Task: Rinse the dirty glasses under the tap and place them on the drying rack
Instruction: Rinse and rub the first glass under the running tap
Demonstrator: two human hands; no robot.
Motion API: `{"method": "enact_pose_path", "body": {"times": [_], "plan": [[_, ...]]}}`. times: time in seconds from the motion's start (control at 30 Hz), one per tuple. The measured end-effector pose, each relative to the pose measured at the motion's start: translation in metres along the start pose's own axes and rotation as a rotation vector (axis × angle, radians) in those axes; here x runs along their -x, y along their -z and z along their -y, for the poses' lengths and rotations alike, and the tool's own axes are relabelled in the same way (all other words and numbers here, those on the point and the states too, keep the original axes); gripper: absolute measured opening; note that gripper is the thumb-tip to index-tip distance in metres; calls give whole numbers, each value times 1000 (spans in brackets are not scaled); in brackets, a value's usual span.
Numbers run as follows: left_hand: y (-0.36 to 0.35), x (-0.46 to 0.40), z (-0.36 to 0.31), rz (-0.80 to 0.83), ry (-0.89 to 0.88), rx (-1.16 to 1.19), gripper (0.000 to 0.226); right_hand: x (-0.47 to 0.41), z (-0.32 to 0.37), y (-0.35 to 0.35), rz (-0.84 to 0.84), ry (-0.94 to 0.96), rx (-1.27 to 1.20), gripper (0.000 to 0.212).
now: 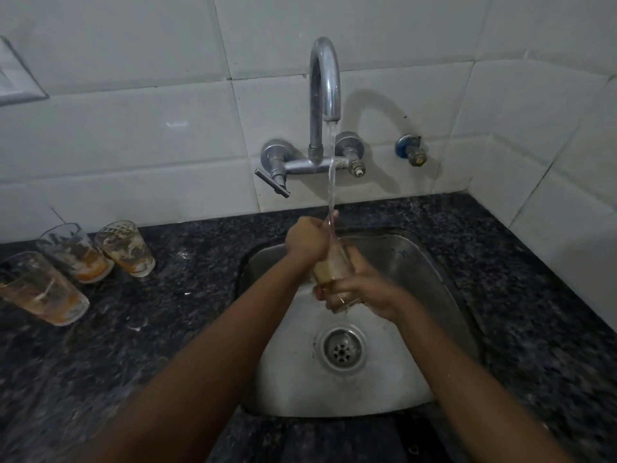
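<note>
Right under the running tap [324,95], a clear glass tumbler [332,262] is held over the steel sink [417,269], tilted with its mouth toward the back wall and its base toward the person. Its lower part holds yellowish-brown liquid, and the water stream [331,182] falls onto its upper end. The right hand [359,290] curls its fingers round the base of the tumbler from below, gripping it. The left hand [309,240] is closed at the mouth end of the tumbler, fingers bent; whether they reach inside the rim or wrap outside it cannot be told. Water drips from the base toward the drain [342,349].

Three more dirty glasses stand on the dark speckled counter [534,295], near its back-left edge and well apart from the sink: a front glass [43,289] nearest the left edge, a middle glass [75,252] behind it, and a back glass [125,248] just beside that one. Each is clear, streaked with cloudy film, with orange-brown residue at the bottom. The back glass shows a faint pattern near its rim.

No brand, label or readable writing shows on the glasses, the tap or the white wall tiles [133,128].
</note>
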State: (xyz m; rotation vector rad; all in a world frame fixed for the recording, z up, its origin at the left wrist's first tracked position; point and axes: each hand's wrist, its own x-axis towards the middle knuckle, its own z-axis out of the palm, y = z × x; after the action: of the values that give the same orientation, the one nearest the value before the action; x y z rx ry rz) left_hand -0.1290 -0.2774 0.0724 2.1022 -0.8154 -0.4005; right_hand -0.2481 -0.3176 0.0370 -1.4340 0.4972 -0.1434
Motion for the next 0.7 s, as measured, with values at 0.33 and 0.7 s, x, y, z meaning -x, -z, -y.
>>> {"method": "enact_pose_path", "body": {"times": [0.33, 0.7], "plan": [[-10, -1, 11, 42, 50, -86, 54, -5, 2, -22, -387, 24, 1275, 83], [-13, 18, 25, 170, 112, 522, 42, 6, 2, -6, -259, -141, 383, 74]]}}
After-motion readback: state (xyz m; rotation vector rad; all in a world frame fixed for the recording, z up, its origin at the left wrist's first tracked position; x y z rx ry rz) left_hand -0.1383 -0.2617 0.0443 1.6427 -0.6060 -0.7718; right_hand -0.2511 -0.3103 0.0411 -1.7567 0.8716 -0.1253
